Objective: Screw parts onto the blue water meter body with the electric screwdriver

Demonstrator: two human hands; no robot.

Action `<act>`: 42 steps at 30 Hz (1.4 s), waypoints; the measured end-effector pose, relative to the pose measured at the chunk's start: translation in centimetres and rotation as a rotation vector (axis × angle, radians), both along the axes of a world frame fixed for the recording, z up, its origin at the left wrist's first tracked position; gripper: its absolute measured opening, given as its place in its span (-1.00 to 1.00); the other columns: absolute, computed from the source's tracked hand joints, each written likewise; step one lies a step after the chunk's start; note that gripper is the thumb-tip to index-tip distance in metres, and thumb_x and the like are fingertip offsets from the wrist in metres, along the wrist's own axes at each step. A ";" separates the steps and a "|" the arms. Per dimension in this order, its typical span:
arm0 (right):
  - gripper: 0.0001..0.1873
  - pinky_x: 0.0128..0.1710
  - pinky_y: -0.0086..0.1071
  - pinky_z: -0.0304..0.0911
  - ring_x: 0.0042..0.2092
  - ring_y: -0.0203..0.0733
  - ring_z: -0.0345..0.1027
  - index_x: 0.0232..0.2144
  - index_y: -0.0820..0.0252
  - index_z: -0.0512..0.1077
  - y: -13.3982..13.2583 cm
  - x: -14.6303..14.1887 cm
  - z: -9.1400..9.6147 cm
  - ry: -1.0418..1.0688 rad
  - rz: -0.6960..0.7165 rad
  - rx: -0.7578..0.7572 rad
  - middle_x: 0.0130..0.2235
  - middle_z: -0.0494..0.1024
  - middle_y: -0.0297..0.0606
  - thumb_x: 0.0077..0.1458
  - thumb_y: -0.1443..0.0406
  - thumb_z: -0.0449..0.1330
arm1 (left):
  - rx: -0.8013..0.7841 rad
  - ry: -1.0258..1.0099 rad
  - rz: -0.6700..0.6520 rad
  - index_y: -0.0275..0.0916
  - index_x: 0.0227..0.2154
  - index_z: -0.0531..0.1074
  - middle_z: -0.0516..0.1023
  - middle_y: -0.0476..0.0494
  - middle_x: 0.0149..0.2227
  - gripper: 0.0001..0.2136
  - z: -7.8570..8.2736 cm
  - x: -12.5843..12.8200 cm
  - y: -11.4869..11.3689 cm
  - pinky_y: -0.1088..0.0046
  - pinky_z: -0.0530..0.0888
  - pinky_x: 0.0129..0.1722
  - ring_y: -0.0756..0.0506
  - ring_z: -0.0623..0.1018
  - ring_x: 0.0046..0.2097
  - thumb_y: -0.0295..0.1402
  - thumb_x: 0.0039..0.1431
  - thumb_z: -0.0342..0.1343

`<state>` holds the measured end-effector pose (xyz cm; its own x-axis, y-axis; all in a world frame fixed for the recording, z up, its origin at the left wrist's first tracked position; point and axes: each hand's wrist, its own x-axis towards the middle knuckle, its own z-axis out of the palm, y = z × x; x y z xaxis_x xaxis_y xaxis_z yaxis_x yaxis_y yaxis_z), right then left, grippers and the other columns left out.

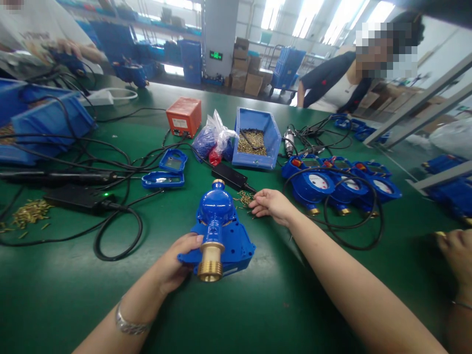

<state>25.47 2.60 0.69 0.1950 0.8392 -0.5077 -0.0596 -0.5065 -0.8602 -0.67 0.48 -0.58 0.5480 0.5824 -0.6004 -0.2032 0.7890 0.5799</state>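
A blue water meter body (217, 231) with brass threaded ends lies on the green table (258, 305) in front of me. My left hand (177, 263) grips its near left side, thumb on top. My right hand (271, 204) reaches to a small heap of brass screws (244, 198) just right of the meter, its fingers curled and pinching at them. What it holds between the fingertips is too small to make out.
A blue bin of screws (255, 140), an orange box (184, 116), plastic bags (214, 137), a blue lid (165, 169) and black cables (118, 231) lie behind. Finished meters (332, 184) sit at the right. Another person's hand (457, 253) rests at far right; a person stands beyond.
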 end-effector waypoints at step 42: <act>-0.82 -0.39 -0.43 0.30 -0.42 -0.31 0.36 -0.31 0.32 0.41 -5.6 -4.0 4.8 0.132 0.239 0.191 -0.40 0.46 -0.26 -0.06 0.42 0.14 | 0.007 -0.028 0.021 -0.32 -0.47 0.53 0.59 -0.15 -0.44 -0.66 0.3 -0.1 -0.3 0.47 0.47 -0.37 -0.10 0.54 -0.41 -0.23 -0.37 0.41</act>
